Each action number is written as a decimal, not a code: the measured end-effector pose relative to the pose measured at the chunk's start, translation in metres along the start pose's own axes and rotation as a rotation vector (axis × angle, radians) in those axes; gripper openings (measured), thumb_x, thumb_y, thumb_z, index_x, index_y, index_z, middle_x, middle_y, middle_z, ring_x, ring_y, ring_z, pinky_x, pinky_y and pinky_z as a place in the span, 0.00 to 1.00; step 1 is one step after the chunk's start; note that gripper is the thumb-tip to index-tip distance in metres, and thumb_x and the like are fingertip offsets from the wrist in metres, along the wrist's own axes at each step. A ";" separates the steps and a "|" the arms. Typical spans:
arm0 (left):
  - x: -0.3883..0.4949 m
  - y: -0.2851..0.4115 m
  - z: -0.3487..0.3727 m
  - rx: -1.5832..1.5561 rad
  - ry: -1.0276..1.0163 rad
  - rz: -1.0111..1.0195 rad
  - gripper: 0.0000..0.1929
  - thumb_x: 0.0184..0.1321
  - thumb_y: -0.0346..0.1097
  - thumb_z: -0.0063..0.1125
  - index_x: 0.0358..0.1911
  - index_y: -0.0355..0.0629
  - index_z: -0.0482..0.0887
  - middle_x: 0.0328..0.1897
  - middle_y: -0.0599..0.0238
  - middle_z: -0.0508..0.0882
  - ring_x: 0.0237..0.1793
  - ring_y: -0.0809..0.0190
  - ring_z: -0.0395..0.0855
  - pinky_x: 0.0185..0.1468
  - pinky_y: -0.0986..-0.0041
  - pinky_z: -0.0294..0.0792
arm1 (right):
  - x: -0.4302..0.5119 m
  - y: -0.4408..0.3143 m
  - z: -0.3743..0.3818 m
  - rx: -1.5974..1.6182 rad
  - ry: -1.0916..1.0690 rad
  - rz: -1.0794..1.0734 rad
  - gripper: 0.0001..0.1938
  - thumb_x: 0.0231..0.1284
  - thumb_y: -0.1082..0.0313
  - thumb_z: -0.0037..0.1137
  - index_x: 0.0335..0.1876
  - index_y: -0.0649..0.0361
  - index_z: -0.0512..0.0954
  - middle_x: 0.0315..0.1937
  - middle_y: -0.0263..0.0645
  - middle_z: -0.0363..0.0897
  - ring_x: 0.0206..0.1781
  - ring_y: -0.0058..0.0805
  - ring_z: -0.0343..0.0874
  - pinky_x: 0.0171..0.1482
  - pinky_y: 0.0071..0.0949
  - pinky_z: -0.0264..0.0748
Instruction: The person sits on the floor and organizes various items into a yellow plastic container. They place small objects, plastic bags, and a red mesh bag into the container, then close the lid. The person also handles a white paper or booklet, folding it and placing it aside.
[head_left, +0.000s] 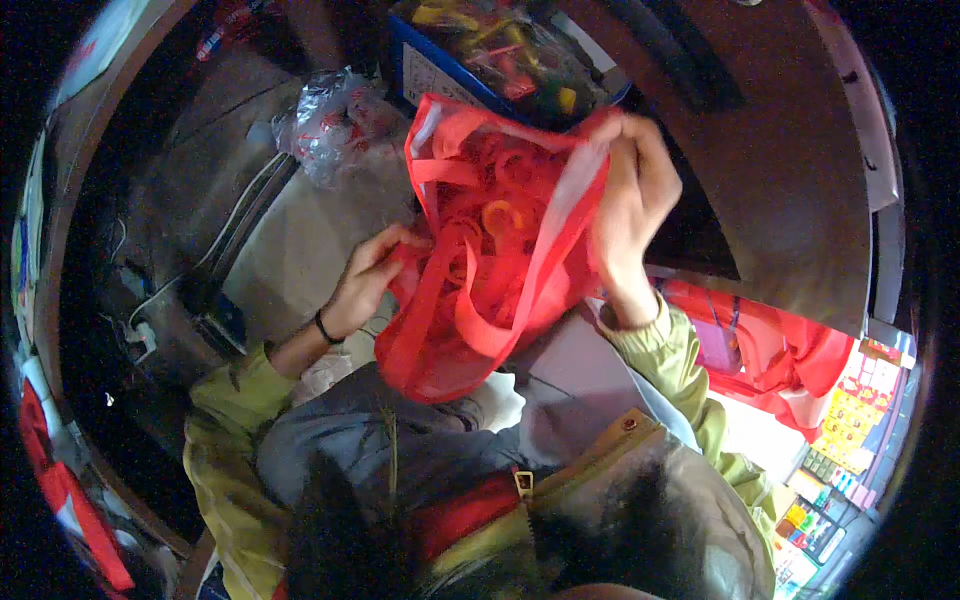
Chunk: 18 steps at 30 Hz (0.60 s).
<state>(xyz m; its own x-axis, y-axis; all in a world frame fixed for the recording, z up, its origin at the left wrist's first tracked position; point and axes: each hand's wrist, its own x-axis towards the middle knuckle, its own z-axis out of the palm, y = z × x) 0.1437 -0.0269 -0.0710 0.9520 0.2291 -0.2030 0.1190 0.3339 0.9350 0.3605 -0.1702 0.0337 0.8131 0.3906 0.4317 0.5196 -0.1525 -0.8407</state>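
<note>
A red fabric bag (555, 300) with strap handles is spread open in front of me, above my lap. Inside it lie several ring-shaped things, one of them orange (504, 217); the bag's red tint makes the others hard to tell. My left hand (371, 274), with a black band at the wrist, grips the bag's left side. At the upper right rim, my right hand (637, 176) holds the fabric, its fingertips partly hidden by the rim.
Behind the bag stands a blue box (439, 64) filled with colourful items in clear plastic. A crumpled clear plastic bag (334, 127) lies to its left. A white cable (225, 229) runs at the left. Red bags (765, 345) and a brown panel (795, 187) are at the right.
</note>
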 end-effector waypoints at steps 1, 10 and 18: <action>-0.005 0.003 0.002 -0.025 -0.010 -0.035 0.14 0.57 0.21 0.38 0.45 0.36 0.76 0.42 0.70 0.77 0.49 0.73 0.73 0.53 0.80 0.64 | 0.005 0.006 0.005 0.011 0.011 -0.022 0.11 0.63 0.78 0.39 0.31 0.63 0.77 0.26 0.31 0.76 0.31 0.18 0.73 0.39 0.18 0.69; 0.077 -0.012 0.067 -0.007 -0.089 0.201 0.09 0.62 0.29 0.46 0.44 0.37 0.74 0.41 0.71 0.75 0.46 0.73 0.70 0.52 0.81 0.63 | 0.040 0.060 -0.020 0.033 -0.075 0.244 0.14 0.67 0.64 0.43 0.48 0.65 0.74 0.43 0.37 0.74 0.45 0.23 0.71 0.48 0.22 0.67; 0.089 -0.045 0.040 -0.396 -0.026 0.050 0.32 0.66 0.49 0.50 0.70 0.55 0.52 0.67 0.70 0.63 0.62 0.65 0.63 0.63 0.70 0.60 | 0.035 0.073 -0.071 -0.040 0.079 0.308 0.18 0.67 0.61 0.44 0.56 0.65 0.71 0.51 0.41 0.73 0.52 0.26 0.70 0.55 0.24 0.66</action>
<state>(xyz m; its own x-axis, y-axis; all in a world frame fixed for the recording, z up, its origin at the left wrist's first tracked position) 0.2343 -0.0576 -0.1192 0.9613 0.2321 -0.1482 -0.0403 0.6511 0.7579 0.4454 -0.2325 0.0108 0.9509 0.2490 0.1840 0.2542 -0.2885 -0.9231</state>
